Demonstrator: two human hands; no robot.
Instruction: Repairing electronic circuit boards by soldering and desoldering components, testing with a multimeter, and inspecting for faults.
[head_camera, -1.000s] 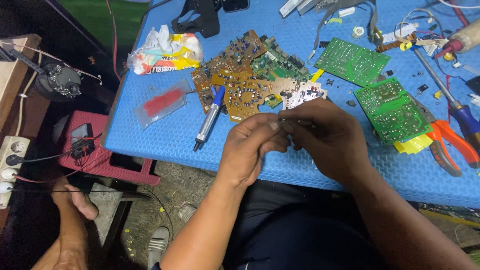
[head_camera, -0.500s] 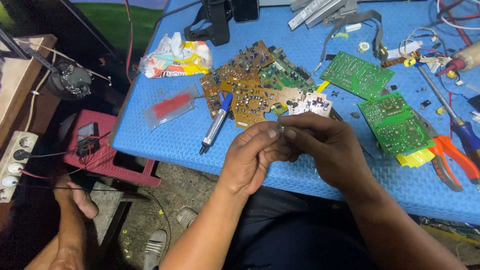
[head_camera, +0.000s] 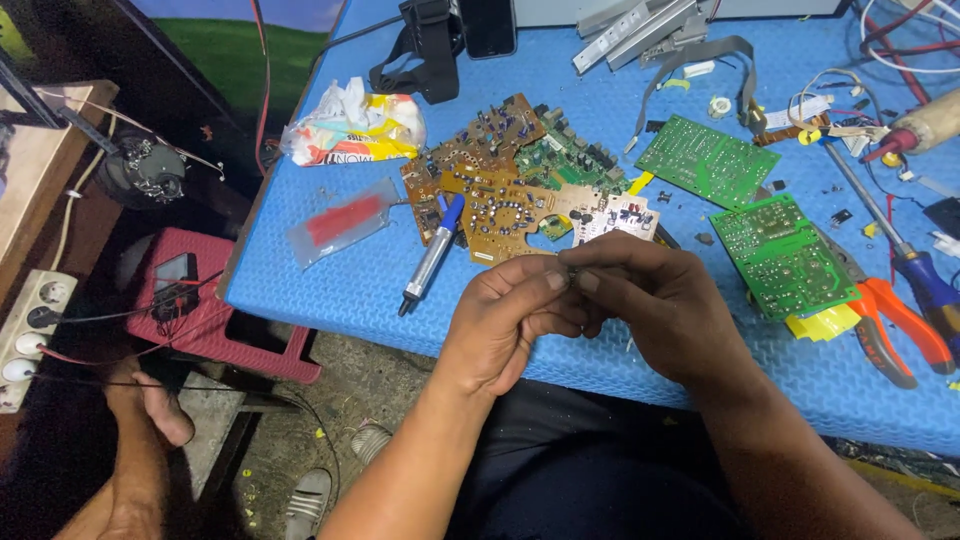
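My left hand (head_camera: 510, 320) and my right hand (head_camera: 655, 300) meet over the near edge of the blue mat (head_camera: 350, 290). Their fingertips pinch one tiny dark part (head_camera: 565, 275) between them; most of it is hidden by the fingers. Just beyond the hands lies a pile of brown circuit boards (head_camera: 495, 185) with a small white board (head_camera: 615, 215) at its right. A blue-and-silver pen-shaped tool (head_camera: 430, 255) lies left of the hands.
Two green circuit boards (head_camera: 705, 158) (head_camera: 785, 255) lie to the right, with orange-handled pliers (head_camera: 895, 325) and a screwdriver (head_camera: 905, 255). A crumpled wrapper (head_camera: 350, 125) and a clear bag with a red piece (head_camera: 340, 220) sit at left. Another person's foot (head_camera: 160, 405) rests below the red stool (head_camera: 215, 320).
Both hands stay together on the small part, with the fingers shifting slightly. The view has drifted, so the table sits a little lower and to the right in frame.
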